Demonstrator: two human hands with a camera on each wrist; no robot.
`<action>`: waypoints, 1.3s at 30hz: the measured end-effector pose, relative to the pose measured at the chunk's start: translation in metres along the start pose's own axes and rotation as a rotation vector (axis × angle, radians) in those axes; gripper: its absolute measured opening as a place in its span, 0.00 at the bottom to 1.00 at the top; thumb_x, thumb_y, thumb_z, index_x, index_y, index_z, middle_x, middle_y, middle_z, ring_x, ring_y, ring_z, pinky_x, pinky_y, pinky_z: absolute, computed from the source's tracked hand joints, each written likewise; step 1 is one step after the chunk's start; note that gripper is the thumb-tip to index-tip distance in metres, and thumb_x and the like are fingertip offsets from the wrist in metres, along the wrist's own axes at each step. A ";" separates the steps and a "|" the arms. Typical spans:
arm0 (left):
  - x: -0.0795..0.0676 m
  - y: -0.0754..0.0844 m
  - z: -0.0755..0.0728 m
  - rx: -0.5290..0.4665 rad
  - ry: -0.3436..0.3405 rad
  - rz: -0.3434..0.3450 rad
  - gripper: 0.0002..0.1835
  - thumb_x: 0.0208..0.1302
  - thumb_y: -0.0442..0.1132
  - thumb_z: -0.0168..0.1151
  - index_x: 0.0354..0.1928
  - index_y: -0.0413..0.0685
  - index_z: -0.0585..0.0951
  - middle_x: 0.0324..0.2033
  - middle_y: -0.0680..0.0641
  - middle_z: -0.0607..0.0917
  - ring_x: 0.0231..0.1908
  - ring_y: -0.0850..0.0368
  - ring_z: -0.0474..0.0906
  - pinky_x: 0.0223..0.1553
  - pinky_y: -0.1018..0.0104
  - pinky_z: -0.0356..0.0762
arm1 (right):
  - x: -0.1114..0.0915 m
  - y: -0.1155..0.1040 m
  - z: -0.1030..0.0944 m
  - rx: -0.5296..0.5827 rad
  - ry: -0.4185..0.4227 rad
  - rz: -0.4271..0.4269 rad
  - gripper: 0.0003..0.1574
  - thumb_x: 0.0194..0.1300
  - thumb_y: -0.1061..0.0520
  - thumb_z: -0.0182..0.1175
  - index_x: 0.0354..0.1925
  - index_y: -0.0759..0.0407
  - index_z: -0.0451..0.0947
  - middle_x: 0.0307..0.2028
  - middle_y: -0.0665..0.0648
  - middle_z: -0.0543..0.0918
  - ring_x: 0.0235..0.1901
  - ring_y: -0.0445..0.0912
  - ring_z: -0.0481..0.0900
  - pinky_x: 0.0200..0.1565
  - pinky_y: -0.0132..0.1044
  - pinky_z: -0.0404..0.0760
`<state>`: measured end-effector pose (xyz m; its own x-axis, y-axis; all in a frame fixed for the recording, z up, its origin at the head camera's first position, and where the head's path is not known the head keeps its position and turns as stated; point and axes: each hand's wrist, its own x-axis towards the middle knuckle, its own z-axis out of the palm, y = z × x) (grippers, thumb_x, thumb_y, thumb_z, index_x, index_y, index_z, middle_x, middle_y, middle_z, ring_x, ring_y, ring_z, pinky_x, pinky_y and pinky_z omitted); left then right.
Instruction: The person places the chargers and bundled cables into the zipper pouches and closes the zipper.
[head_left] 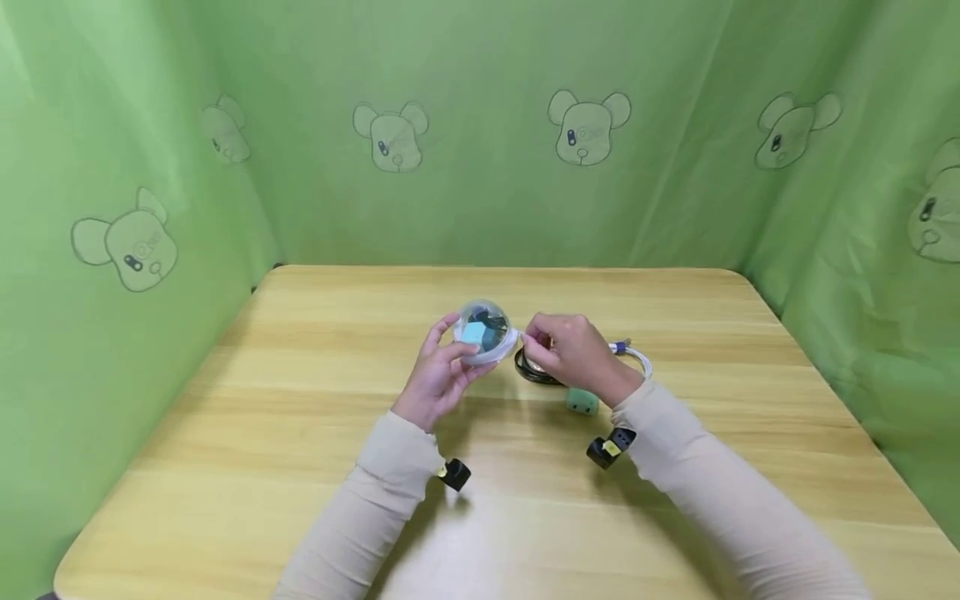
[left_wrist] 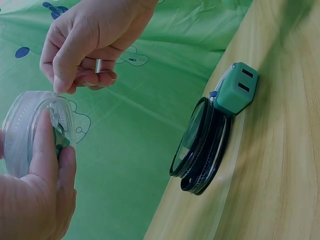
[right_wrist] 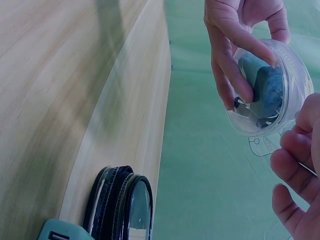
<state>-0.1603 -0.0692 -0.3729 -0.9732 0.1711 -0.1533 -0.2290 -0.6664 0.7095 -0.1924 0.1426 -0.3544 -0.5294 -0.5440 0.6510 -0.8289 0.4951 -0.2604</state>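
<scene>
A clear round zip pouch (head_left: 497, 357) is held up over the table, its pale zipper band (left_wrist: 22, 120) running around the side. My left hand (head_left: 438, 375) grips it, thumb on one face and fingers on the other. Through the clear wall show teal and dark blue contents (right_wrist: 270, 90), their kind hard to make out. My right hand (head_left: 573, 350) pinches at the pouch's zipper edge with thumb and forefinger; whatever small part lies between the fingertips is hidden.
On the table (head_left: 337, 500), below and beside my right hand, lies a black-edged round zip pouch (left_wrist: 200, 145). Close to it are a green two-port charger plug (head_left: 582, 402) and a coiled white cable (head_left: 640, 358) with a blue tie. Green curtains (head_left: 480, 208) surround the table.
</scene>
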 end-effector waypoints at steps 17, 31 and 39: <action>0.003 0.007 0.005 0.030 -0.033 0.003 0.38 0.57 0.18 0.50 0.69 0.51 0.58 0.65 0.34 0.59 0.47 0.45 0.78 0.48 0.58 0.83 | 0.008 0.005 -0.004 0.022 0.004 -0.006 0.07 0.58 0.65 0.60 0.25 0.59 0.77 0.18 0.47 0.77 0.16 0.36 0.67 0.16 0.25 0.70; -0.002 0.001 -0.004 0.048 -0.038 0.009 0.37 0.57 0.19 0.50 0.68 0.49 0.57 0.64 0.33 0.61 0.47 0.46 0.77 0.46 0.59 0.84 | 0.003 0.001 0.000 0.066 -0.045 0.026 0.06 0.60 0.64 0.59 0.26 0.59 0.78 0.19 0.47 0.78 0.17 0.36 0.69 0.17 0.27 0.73; 0.002 0.005 -0.001 0.061 -0.055 0.005 0.36 0.56 0.18 0.48 0.66 0.48 0.57 0.63 0.33 0.60 0.46 0.46 0.76 0.42 0.62 0.85 | 0.008 0.001 -0.006 0.073 -0.069 0.032 0.06 0.61 0.62 0.58 0.26 0.59 0.78 0.19 0.47 0.79 0.17 0.36 0.70 0.17 0.28 0.74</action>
<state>-0.1633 -0.0734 -0.3706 -0.9715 0.2088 -0.1123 -0.2205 -0.6225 0.7509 -0.1965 0.1429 -0.3447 -0.5646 -0.5755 0.5916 -0.8212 0.4631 -0.3333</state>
